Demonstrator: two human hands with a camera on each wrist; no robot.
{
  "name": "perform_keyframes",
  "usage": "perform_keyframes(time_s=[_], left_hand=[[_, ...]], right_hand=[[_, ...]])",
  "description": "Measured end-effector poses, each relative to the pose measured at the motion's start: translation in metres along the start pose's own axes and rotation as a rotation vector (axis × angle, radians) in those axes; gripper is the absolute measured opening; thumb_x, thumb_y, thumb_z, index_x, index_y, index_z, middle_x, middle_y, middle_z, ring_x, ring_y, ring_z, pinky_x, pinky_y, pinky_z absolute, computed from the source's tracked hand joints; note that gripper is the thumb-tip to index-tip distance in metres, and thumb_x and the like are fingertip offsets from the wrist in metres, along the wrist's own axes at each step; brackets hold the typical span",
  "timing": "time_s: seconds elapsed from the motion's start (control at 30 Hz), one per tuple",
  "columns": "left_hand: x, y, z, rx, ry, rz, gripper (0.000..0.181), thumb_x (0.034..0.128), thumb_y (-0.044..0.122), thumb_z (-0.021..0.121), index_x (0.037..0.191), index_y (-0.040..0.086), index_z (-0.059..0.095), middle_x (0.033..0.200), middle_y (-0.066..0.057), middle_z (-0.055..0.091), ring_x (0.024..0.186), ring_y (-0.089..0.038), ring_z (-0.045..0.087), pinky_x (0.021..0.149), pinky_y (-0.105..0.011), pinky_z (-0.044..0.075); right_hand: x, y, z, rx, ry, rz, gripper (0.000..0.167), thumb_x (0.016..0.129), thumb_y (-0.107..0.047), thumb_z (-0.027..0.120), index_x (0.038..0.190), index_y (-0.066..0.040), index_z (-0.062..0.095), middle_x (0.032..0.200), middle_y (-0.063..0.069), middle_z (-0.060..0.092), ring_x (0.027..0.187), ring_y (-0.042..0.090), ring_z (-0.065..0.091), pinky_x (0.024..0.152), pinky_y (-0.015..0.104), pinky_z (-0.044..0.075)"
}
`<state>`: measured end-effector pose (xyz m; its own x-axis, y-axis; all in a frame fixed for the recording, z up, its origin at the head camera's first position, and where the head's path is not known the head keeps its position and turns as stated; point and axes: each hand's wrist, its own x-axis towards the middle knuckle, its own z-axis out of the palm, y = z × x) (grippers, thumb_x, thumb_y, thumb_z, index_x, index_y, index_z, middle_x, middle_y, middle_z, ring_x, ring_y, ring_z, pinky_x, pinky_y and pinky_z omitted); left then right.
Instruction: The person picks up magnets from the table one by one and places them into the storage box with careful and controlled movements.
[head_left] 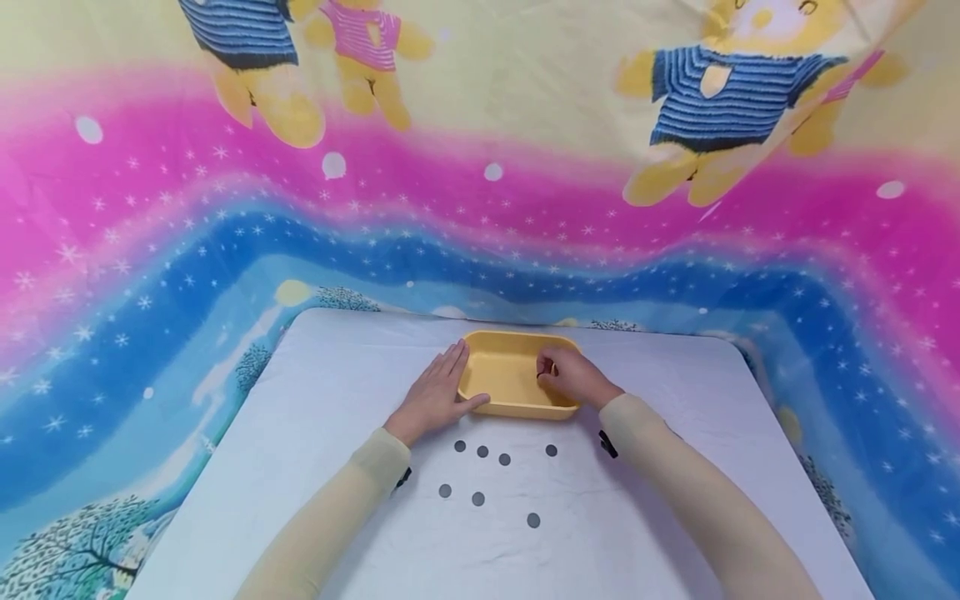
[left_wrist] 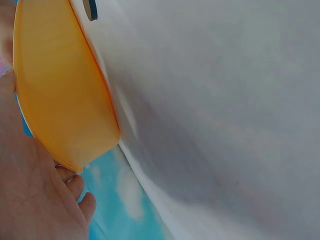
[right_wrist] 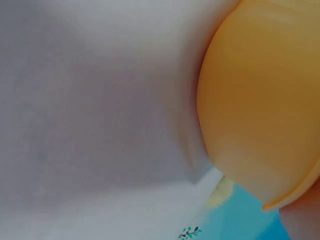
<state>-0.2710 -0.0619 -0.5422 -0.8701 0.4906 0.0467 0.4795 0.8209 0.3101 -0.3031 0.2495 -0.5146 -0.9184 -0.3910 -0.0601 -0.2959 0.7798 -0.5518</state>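
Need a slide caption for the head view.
Left hand rests against a yellow tray, right hand pinches a small dark object over it; seven grey discs lie on the white table.

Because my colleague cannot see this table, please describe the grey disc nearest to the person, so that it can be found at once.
On the white table, find the yellow tray that the left hand touches. Seven grey discs lie between this tray and the person. The wanted disc lies apart from the other six, farthest from the tray and closest to the person.

Head view downward; wrist close-ups share tray (head_left: 498, 382).
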Motion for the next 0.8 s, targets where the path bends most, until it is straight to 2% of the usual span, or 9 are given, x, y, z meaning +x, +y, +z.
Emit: perform_keyframes(time_s=[0.13,0.47,0.8], left_hand=[[-0.0003,0.0011,0.0019,-0.001,0.010,0.000,0.110,0.1018,0.080,0.041,0.172,0.005,0.004,0.181,-0.009,-0.001,0.167,-0.024,0.002,0.135,-0.040,0.005],[-0.0008,0.0018,0.0025,0.005,0.013,-0.010,0.109,0.1019,0.079,0.043,0.172,0.005,0.005,0.181,-0.009,0.001,0.167,-0.025,0.004,0.136,-0.041,0.007],[-0.0001,0.0014,0.0010,0.016,0.008,-0.019,0.110,0.1013,0.081,0.041,0.172,0.006,0.003,0.181,-0.008,-0.001,0.167,-0.023,0.003,0.135,-0.039,0.005]], right_hand=[[0.0022,-0.0001,0.0039,-0.018,0.011,0.014,0.014,0.101,-0.009,0.075,0.096,-0.014,0.064,0.091,0.001,0.065,0.081,0.019,0.058,0.072,0.035,0.051],[0.0054,-0.0059,0.0047,-0.083,0.005,0.051,0.011,0.100,-0.009,0.076,0.095,-0.012,0.067,0.089,0.002,0.066,0.082,0.020,0.059,0.074,0.036,0.052],[0.0077,-0.0075,0.0084,-0.210,0.029,0.050,0.012,0.101,-0.012,0.076,0.093,-0.015,0.068,0.086,-0.001,0.066,0.079,0.019,0.059,0.075,0.037,0.052]])
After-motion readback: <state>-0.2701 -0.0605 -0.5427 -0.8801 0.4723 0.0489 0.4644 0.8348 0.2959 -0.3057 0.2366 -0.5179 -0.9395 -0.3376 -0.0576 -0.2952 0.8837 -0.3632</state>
